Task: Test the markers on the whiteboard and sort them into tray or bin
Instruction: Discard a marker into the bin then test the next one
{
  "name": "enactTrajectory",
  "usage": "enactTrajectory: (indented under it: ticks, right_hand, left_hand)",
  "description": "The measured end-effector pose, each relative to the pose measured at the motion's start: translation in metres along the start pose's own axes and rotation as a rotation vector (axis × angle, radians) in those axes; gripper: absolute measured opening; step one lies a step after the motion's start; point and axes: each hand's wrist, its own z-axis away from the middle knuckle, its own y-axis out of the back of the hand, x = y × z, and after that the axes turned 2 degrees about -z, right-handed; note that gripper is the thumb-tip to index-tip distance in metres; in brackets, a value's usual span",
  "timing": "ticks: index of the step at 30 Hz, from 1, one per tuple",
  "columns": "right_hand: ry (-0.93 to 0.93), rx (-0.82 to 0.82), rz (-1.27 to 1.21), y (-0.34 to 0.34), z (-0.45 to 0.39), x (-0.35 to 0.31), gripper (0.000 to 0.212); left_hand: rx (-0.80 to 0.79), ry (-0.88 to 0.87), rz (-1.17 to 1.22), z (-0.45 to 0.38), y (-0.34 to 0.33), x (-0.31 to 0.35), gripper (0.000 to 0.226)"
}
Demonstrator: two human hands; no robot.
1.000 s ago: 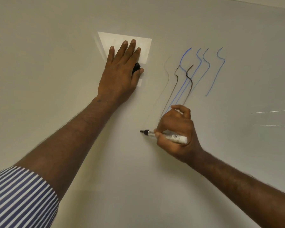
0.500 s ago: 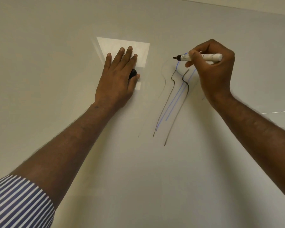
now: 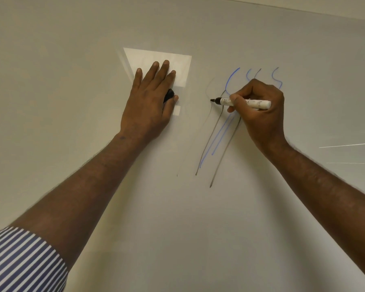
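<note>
A whiteboard (image 3: pixel 177 218) fills the view. My right hand (image 3: pixel 259 106) grips a white-barrelled black marker (image 3: pixel 251 103), uncapped, its black tip (image 3: pixel 212 100) pointing left and touching the board on a faint grey wavy stroke. Several blue and dark wavy lines (image 3: pixel 217 142) run down the board beneath and above this hand. My left hand (image 3: pixel 150 102) lies flat on the board with straight fingers, and its thumb pinches a black marker cap (image 3: pixel 169 95) against the side of the hand.
A bright rectangular light reflection (image 3: pixel 177 57) sits on the board behind my left fingers. The board's top edge (image 3: pixel 303 9) runs along the upper right. Thin bright streaks (image 3: pixel 346 145) show at the right. A striped sleeve (image 3: pixel 19 260) is at lower left.
My right hand went from the bottom of the strokes up to their top, then came down and left with the marker. My left hand stayed flat on the board.
</note>
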Motion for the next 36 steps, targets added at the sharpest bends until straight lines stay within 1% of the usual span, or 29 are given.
enactTrajectory:
  ticks: [3, 6, 11, 16, 20, 23, 28, 31, 36]
  right_hand:
    - [-0.034, 0.047, -0.038, 0.003, 0.013, 0.000, 0.019]
    - [-0.007, 0.024, -0.023, 0.000, 0.035, -0.009, 0.019]
    - [0.057, -0.173, -0.003, -0.011, 0.089, -0.030, 0.015]
    - [0.205, -0.432, -0.011, -0.016, 0.129, -0.047, 0.012]
    - [0.263, -0.538, 0.026, -0.014, 0.135, -0.061, 0.015]
    - [0.351, -0.559, 0.064, -0.006, 0.137, -0.067, 0.016]
    - [0.371, -0.554, 0.092, 0.016, 0.137, -0.070, 0.015]
    - [0.347, -0.521, 0.076, 0.038, 0.134, -0.068, 0.011]
    - [0.263, -0.487, 0.047, 0.069, 0.137, -0.065, 0.008]
  left_hand:
    - [0.001, 0.000, 0.007, 0.000, 0.000, 0.000, 0.054]
    - [0.005, -0.002, 0.014, 0.001, 0.000, 0.000, 0.053]
    - [0.003, 0.000, 0.017, 0.002, 0.001, 0.000, 0.052]
    - [0.002, -0.001, 0.024, 0.005, 0.001, 0.000, 0.052]
    - [0.004, -0.004, 0.083, 0.009, 0.004, -0.001, 0.045]
    - [-0.007, 0.007, 0.143, 0.016, 0.008, 0.000, 0.039]
    - [-0.018, 0.067, 0.213, 0.033, 0.013, 0.008, 0.036]
    - [0.019, 0.150, 0.289, 0.052, 0.014, 0.020, 0.035]
    - [0.100, 0.369, 0.512, 0.083, 0.024, 0.046, 0.031]
